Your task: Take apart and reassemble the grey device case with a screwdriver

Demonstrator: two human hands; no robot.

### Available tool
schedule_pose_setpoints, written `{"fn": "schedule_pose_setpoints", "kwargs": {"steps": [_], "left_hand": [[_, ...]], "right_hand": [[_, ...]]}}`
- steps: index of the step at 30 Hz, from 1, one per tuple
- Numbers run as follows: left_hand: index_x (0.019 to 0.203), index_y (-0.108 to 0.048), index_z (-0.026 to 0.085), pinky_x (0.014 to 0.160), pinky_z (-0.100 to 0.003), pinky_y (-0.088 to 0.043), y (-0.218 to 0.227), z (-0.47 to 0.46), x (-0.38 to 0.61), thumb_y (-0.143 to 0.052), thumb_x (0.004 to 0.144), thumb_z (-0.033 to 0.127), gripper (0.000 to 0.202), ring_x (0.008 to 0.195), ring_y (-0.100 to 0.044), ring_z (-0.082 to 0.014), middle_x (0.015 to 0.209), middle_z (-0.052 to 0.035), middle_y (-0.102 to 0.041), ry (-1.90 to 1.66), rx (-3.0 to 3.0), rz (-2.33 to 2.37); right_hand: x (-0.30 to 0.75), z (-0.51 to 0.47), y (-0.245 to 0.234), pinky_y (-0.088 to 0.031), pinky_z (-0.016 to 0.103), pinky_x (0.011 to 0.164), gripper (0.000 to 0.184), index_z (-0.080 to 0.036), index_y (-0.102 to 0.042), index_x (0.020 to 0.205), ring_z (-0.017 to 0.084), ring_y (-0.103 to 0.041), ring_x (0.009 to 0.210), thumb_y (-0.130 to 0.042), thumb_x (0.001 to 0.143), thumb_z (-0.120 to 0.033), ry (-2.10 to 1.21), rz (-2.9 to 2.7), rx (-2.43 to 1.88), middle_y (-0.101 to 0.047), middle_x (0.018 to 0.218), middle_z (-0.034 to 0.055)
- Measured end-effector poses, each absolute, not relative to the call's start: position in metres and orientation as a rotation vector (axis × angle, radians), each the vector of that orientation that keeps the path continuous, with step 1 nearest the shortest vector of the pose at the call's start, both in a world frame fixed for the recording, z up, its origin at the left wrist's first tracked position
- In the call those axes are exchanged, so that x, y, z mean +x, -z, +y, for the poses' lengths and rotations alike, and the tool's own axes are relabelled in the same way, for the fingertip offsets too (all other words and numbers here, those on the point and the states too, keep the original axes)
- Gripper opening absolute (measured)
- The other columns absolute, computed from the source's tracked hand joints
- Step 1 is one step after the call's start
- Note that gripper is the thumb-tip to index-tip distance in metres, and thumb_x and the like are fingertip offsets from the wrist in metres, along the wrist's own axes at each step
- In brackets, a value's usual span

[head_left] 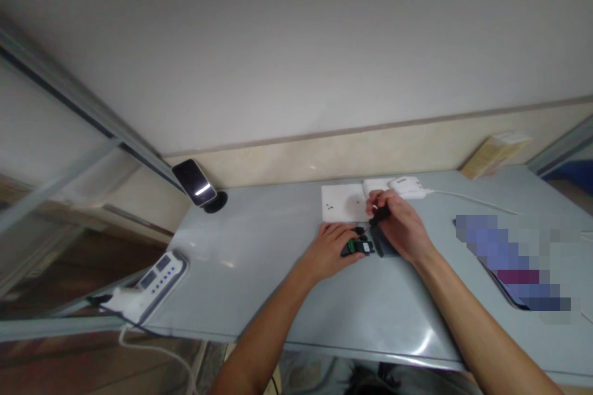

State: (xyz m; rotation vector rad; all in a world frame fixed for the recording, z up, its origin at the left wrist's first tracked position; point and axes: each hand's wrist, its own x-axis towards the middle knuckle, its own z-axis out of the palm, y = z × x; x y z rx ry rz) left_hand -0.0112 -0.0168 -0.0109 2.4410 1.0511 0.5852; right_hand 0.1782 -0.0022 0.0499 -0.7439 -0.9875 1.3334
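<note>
Left hand (334,251) just nearer than white sheet (337,202), fingers closed round black-and-green electronic module (364,247), also nearer than sheet. Right hand (404,222) at sheet's near right corner, fingers pinching small black piece (380,216), type unclear. Smartphone (193,182) left of sheet.

A small black-and-green device (354,248), pale patch at the end facing the right hand (399,222), lay between the left hand's (332,250) thumb and fingers; a short black object (380,216), partly hidden, slanted down leftward from the right hand's pinch, above a dark grey slab (383,243) just beside the device
</note>
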Motion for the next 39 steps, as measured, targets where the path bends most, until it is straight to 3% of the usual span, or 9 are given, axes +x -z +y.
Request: {"fn": "schedule_pose_setpoints", "kwargs": {"steps": [3, 6, 9, 12, 19, 29, 39], "left_hand": [[0.116, -0.063, 0.025, 0.110, -0.041, -0.038, 0.012, -0.017, -0.012, -0.065, 0.095, 0.045, 0.030, 0.128, -0.056, -0.0225, 0.137, -0.0054, -0.064, -0.605, 2.447, 1.051], [0.114, -0.063, 0.024, 0.110, -0.040, -0.038, 0.011, -0.017, -0.012, -0.066, 0.095, 0.045, 0.028, 0.127, -0.057, -0.0222, 0.136, -0.0053, -0.065, -0.607, 2.454, 1.049], [0.113, -0.064, 0.024, 0.110, -0.041, -0.038, 0.011, -0.017, -0.012, -0.066, 0.095, 0.044, 0.027, 0.128, -0.057, -0.0227, 0.136, -0.0063, -0.065, -0.606, 2.461, 1.051], [0.110, -0.065, 0.023, 0.110, -0.042, -0.038, 0.013, -0.016, -0.011, -0.066, 0.094, 0.044, 0.027, 0.128, -0.057, -0.0236, 0.136, -0.0073, -0.065, -0.599, 2.461, 1.070], [0.113, -0.066, 0.023, 0.110, -0.042, -0.039, 0.016, -0.016, -0.011, -0.065, 0.095, 0.045, 0.029, 0.126, -0.058, -0.0238, 0.134, -0.0077, -0.066, -0.597, 2.482, 1.064], [0.114, -0.067, 0.022, 0.108, -0.040, -0.040, 0.015, -0.017, -0.012, -0.065, 0.096, 0.043, 0.028, 0.126, -0.059, -0.0226, 0.135, -0.0080, -0.066, -0.632, 2.513, 1.057], [0.115, -0.066, 0.023, 0.110, -0.041, -0.038, 0.018, -0.017, -0.012, -0.063, 0.096, 0.045, 0.029, 0.128, -0.057, -0.0223, 0.138, -0.0075, -0.064, -0.618, 2.501, 1.064]], "right_hand": [[0.180, 0.000, -0.043, -0.044, 0.028, 0.060, 0.046, -0.024, -0.045, 0.073, 0.013, -0.052, 0.064, -0.082, 0.075, -0.051, -1.325, -0.909, -0.759, -0.053, 0.078, -0.0013], [0.178, 0.006, -0.032, -0.038, 0.025, 0.052, 0.045, -0.025, -0.042, 0.074, 0.011, -0.039, 0.052, -0.078, 0.081, -0.052, -1.285, -0.819, -0.755, -0.036, 0.061, -0.0062], [0.175, 0.011, -0.022, -0.044, 0.027, 0.062, 0.037, -0.026, -0.054, 0.081, 0.014, -0.051, 0.066, -0.068, 0.086, -0.060, -1.136, -0.849, -0.870, -0.049, 0.071, -0.0027], [0.173, 0.012, -0.015, -0.044, 0.028, 0.069, 0.038, -0.025, -0.063, 0.089, 0.016, -0.053, 0.076, -0.063, 0.087, -0.063, -0.900, -0.917, -1.106, -0.057, 0.080, -0.0001], [0.181, 0.015, -0.008, -0.035, 0.026, 0.056, 0.036, -0.024, -0.063, 0.085, 0.014, -0.044, 0.062, -0.060, 0.089, -0.059, -0.674, -0.873, -1.168, -0.051, 0.069, -0.0037], [0.194, 0.028, -0.012, -0.044, 0.024, 0.051, 0.048, -0.021, -0.058, 0.084, 0.012, -0.049, 0.064, -0.065, 0.076, -0.068, -0.648, -0.506, -1.252, -0.051, 0.075, -0.0040], [0.190, 0.020, -0.020, -0.042, 0.021, 0.055, 0.043, -0.020, -0.060, 0.081, 0.012, -0.048, 0.069, -0.063, 0.080, -0.063, -0.592, -0.622, -1.251, -0.050, 0.075, -0.0028]]}}
